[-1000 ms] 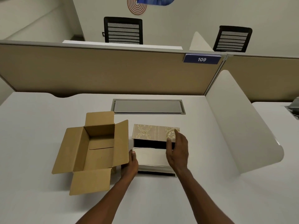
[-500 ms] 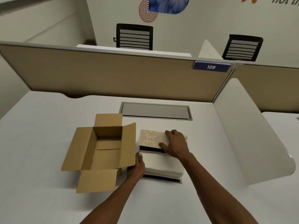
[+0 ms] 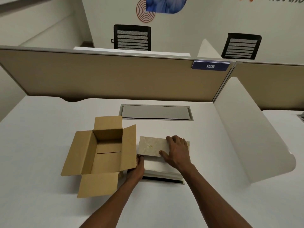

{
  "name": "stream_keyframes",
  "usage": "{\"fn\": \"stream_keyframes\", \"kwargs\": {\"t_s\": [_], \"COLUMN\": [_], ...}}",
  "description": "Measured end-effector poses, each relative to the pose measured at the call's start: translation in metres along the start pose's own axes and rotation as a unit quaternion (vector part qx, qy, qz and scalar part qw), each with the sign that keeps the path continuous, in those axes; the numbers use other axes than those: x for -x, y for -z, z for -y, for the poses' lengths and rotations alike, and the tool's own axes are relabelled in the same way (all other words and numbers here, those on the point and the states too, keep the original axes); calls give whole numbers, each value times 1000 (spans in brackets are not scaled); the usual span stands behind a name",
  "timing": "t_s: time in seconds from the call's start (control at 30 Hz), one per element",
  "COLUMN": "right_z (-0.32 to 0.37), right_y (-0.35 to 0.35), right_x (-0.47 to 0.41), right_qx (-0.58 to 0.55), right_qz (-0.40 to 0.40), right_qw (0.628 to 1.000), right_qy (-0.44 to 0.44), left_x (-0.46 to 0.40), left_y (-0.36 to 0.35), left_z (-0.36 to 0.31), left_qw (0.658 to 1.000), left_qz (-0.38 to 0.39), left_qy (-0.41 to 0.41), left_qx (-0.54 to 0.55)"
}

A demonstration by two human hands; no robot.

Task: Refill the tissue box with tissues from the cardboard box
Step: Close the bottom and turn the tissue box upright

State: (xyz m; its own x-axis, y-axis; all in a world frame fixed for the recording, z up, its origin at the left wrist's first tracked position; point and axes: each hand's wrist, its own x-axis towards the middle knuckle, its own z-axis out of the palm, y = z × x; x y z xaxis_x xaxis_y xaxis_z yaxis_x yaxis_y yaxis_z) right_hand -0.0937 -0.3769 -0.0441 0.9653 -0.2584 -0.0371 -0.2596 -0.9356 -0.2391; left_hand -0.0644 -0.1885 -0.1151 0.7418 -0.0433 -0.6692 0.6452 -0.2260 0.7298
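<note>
The brown cardboard box [image 3: 100,155] stands open on the white desk, its flaps spread and nothing visible inside. To its right sits the tissue box [image 3: 162,176], with a white stack of tissues [image 3: 154,165] showing in it. Its beige patterned lid [image 3: 151,146] is tilted down over the back half. My right hand [image 3: 177,152] lies flat on the lid, fingers spread. My left hand [image 3: 137,168] grips the tissue box's left side, between it and the cardboard box.
A grey cable hatch [image 3: 156,112] is set into the desk [image 3: 41,162] behind the boxes. A white curved divider [image 3: 251,132] rises on the right. A tan partition [image 3: 115,76] with a "109" label closes the back.
The lid has swung down from nearly upright to almost flat over the tissues, with my right hand moving onto its top. My left hand stays at the box's left side.
</note>
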Motion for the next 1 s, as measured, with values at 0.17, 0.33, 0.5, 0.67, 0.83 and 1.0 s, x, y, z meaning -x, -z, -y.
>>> {"fn": "stream_keyframes", "kwargs": {"t_s": [0.17,0.33,0.5,0.67,0.83,1.0], "right_z": [-3,2,-1,-6,-12,-23], "right_y": [12,21,21,17,16,20], "right_x": [-12,-30,-39,-42,-38,-29], "right_qx": [10,5,14,-3,18,12], "right_qz": [20,100,136,139,138,138], "right_qw": [1000,995,991,990,990,990], "right_qy": [3,-1,8,9,25,15], "left_x": [15,28,36,29,27,26], "left_y": [14,12,0,-8,-12,-24], "left_z": [12,32,26,24,25,26], "left_qw": [992,974,978,967,958,950], "left_qz": [-64,-92,-87,-94,-90,-81], "left_qy": [-99,-117,-113,-107,-108,-104], "left_qx": [-55,-170,-155,-211,-250,-284]}}
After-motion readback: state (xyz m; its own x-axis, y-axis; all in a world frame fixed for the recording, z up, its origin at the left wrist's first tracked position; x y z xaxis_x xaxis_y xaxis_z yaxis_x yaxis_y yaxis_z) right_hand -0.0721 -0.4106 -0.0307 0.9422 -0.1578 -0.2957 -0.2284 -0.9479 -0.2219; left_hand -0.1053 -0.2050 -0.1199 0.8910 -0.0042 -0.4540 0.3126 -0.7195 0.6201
